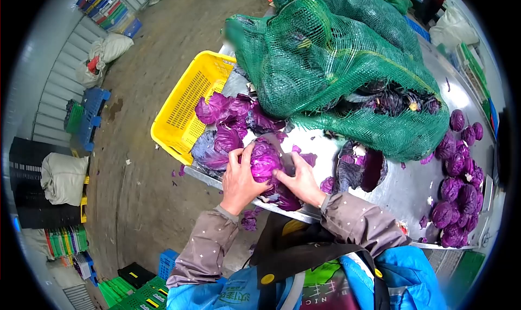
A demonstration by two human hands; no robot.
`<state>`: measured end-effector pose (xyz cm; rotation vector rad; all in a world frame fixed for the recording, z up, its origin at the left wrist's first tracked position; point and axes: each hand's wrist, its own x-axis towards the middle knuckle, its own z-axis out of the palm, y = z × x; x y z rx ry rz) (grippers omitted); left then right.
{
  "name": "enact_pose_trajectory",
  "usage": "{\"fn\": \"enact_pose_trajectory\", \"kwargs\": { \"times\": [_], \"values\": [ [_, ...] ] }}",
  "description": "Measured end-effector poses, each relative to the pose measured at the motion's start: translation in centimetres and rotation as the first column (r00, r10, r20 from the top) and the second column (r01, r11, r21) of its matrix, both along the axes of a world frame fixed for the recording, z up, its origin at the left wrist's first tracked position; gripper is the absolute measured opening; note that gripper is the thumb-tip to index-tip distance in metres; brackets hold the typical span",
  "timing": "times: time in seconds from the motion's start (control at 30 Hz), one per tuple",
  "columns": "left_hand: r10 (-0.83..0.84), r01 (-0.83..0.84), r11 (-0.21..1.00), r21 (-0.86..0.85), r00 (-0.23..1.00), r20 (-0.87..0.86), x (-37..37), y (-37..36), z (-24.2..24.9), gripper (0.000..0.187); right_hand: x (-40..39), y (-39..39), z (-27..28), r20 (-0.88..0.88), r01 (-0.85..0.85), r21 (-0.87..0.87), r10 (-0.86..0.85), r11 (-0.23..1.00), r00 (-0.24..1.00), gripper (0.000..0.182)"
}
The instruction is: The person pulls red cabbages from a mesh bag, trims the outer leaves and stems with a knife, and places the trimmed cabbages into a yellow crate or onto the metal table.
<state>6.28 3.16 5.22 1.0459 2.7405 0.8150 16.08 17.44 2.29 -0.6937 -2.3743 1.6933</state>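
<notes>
My left hand (241,181) is wrapped round the left side of a purple cabbage (264,161) at the table's near edge. On its right, my right hand (298,181) is closed, with the thumb against the cabbage. A flat dark strip that looks like a knife blade (284,157) shows between the right fingers and the cabbage; its handle is hidden in the hand. Loose purple outer leaves (228,139) are heaped beyond the left hand, partly over a yellow basket (163,126). A dark, hollow leaf (349,166) lies right of my right hand.
Large green mesh sacks (347,66) of cabbages cover the far side of the metal table (404,193). Several trimmed cabbages (458,193) are piled at the right end. Leaf scraps (249,220) lie below the near edge. A blue pallet (93,117) stands left on the floor.
</notes>
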Motion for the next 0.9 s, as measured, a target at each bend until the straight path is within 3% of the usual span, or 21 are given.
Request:
{"fn": "enact_pose_trajectory", "kwargs": {
  "times": [0.03, 0.07, 0.13, 0.2, 0.23, 0.27, 0.33, 0.4, 0.43, 0.47, 0.53, 0.67, 0.77, 0.8, 0.87, 0.9],
  "values": [
    [-0.011, 0.011, 1.000, -0.001, 0.999, 0.040, 0.0, -0.2, 0.3, 0.088, 0.0, 0.0, -0.9, -0.050, 0.037, -0.045, -0.040, 0.998, 0.998, 0.041],
    [-0.019, 0.020, 1.000, -0.005, 0.997, 0.081, 0.0, -0.4, 0.5, 0.090, -0.1, 0.1, -2.0, -0.048, 0.032, -0.048, -0.035, 0.998, 0.998, 0.041],
    [0.015, -0.024, 0.999, 0.049, 0.985, 0.171, -0.3, -0.9, 0.4, 0.092, 0.3, 0.5, -3.7, -0.046, 0.026, -0.283, -0.041, 0.959, 0.998, 0.024],
    [0.027, -0.044, 0.996, 0.079, 0.979, 0.203, -1.4, -2.0, -0.3, 0.091, 1.2, 1.8, -4.6, 0.098, 0.067, -0.474, -0.023, 0.878, 0.995, 0.013],
    [0.002, -0.017, 0.997, 0.074, 0.982, 0.189, -2.1, -2.5, -0.6, 0.089, 1.7, 2.1, -6.3, 0.073, 0.095, -0.411, -0.071, 0.907, 0.995, 0.015],
    [0.032, -0.026, 0.999, -0.034, 0.985, 0.167, -2.5, -2.6, -0.1, 0.087, 1.9, 2.2, -7.3, 0.047, 0.130, -0.348, -0.121, 0.928, 0.992, 0.016],
    [-0.082, 0.083, 0.995, -0.058, 0.997, 0.008, -3.0, -2.3, 0.3, 0.086, 1.6, 2.6, -3.9, 0.080, 0.027, -0.309, -0.002, 0.951, 0.997, 0.035],
    [-0.090, 0.094, 0.994, -0.056, 0.993, 0.076, -3.1, -1.1, 0.1, 0.088, 0.1, 1.3, -1.0, -0.077, -0.054, -0.210, 0.039, 0.976, 0.996, 0.048],
    [-0.093, 0.101, 0.993, -0.057, 0.986, 0.139, -3.0, -0.7, -0.1, 0.091, -0.2, 0.3, 0.5, -0.061, -0.079, -0.041, 0.076, 0.996, 0.995, 0.052],
    [-0.133, 0.134, 0.991, 0.003, 0.987, 0.085, -3.1, -0.5, -0.5, 0.091, -0.3, -0.6, 1.6, -0.042, -0.103, 0.131, 0.110, 0.986, 0.993, 0.056],
    [-0.162, 0.170, 0.984, -0.053, 0.978, 0.129, -3.5, -0.9, -0.7, 0.095, 0.0, -1.3, 1.4, -0.026, -0.105, 0.149, 0.110, 0.983, 0.994, 0.056],
    [-0.081, 0.109, 0.989, -0.101, 0.966, 0.247, -4.5, -1.8, -0.2, 0.095, 0.0, -0.8, -1.1, -0.267, -0.093, 0.203, 0.146, 0.975, 0.952, 0.036],
    [0.061, -0.047, 0.997, -0.058, 0.960, 0.272, -4.3, -1.8, -0.8, 0.089, -0.3, 1.0, -1.8, -0.276, -0.129, 0.057, 0.140, 0.990, 0.951, 0.038],
    [0.061, -0.047, 0.997, -0.056, 0.960, 0.272, -4.6, -2.3, -1.7, 0.089, -0.2, 1.2, -2.6, -0.211, -0.022, -0.124, -0.005, 0.992, 0.977, 0.038],
    [0.105, -0.193, 0.976, 0.098, 0.820, 0.563, -5.9, -3.6, -4.2, 0.086, 0.3, 2.8, -4.4, -0.157, 0.111, -0.429, -0.196, 0.896, 0.968, 0.040],
    [0.136, -0.279, 0.955, 0.104, 0.721, 0.680, -5.6, -3.9, -3.7, 0.074, 0.6, 3.7, -4.3, -0.098, 0.141, -0.351, -0.186, 0.926, 0.978, 0.042]
  ]
}}
